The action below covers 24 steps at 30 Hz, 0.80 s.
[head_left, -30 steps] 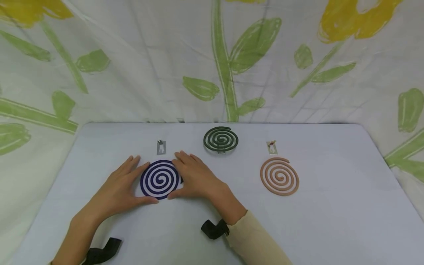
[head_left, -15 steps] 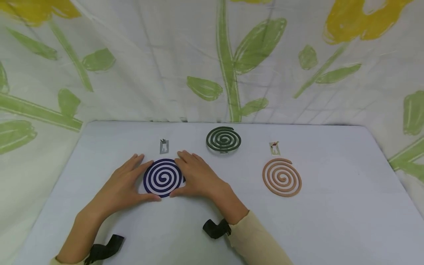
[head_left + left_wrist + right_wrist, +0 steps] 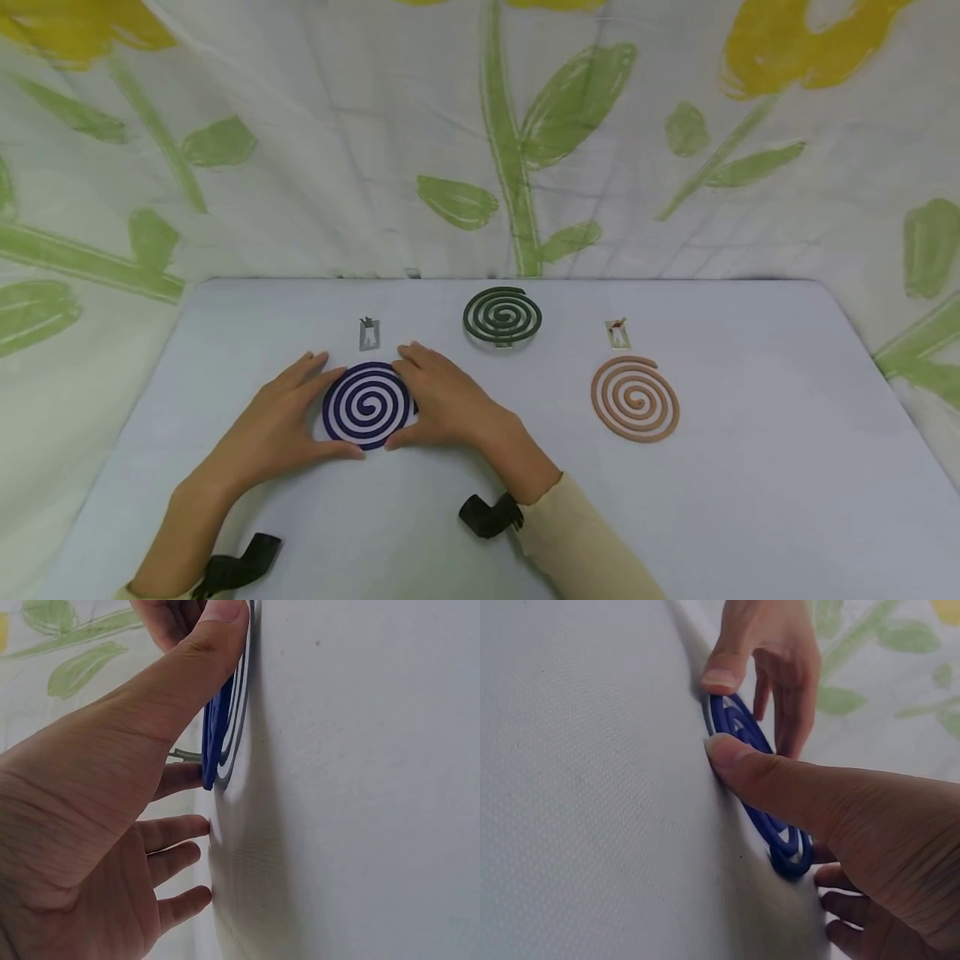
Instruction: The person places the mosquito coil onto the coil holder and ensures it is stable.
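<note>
A blue mosquito coil [image 3: 368,407] lies flat between my two hands, close over the white table. My left hand [image 3: 273,425] holds its left side, thumb at the near edge and index finger at the far edge. From the other side my right hand [image 3: 450,408] grips the right rim the same way. In the left wrist view the blue coil [image 3: 214,735] shows edge-on with its shadow on the table; the left hand's other fingers are spread. The right wrist view has the right thumb [image 3: 739,757] across the near edge of the coil.
A green mosquito coil [image 3: 503,315] sits raised on a small metal stand [image 3: 504,345] at the back middle. A brown coil [image 3: 636,403] lies flat at the right. Two more small metal stands, a left one [image 3: 362,337] and a right one [image 3: 618,323], lie behind the coils.
</note>
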{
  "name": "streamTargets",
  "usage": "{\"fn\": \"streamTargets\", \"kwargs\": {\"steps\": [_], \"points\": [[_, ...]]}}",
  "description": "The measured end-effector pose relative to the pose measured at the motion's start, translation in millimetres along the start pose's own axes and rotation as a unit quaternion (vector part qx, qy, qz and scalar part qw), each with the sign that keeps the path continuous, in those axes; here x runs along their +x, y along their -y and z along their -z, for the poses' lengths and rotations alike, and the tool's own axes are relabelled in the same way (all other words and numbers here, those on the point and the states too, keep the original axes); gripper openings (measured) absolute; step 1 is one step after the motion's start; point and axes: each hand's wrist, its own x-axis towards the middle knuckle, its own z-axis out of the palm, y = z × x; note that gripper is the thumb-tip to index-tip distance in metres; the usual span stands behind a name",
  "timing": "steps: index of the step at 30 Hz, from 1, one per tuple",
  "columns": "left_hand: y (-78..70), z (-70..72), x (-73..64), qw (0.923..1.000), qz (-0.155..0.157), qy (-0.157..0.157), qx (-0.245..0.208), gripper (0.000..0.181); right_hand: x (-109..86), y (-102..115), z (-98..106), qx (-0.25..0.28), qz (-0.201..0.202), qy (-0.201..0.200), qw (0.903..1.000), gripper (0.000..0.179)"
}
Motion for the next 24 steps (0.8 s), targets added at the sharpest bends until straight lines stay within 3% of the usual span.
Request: {"fn": "streamTargets", "kwargs": {"steps": [8, 17, 24], "points": [[1.0, 1.3, -0.5, 0.9999, 0.000, -0.007, -0.014, 0.116, 1.3, -0.8, 1.8, 0.008, -0.003, 0.014, 0.9999, 0.105], [-0.4, -1.2, -0.6, 0.9993, -0.010, -0.034, -0.014, 0.111, 1.4, -1.9, 0.4, 0.017, -0.004, 0.000, 0.9998, 0.101], [-3.2, 1.4, -0.8, 0.9996, -0.002, -0.025, -0.013, 0.114, 2.5, -1.6, 0.6, 0.011, 0.007, 0.001, 0.9999, 0.101]]}}
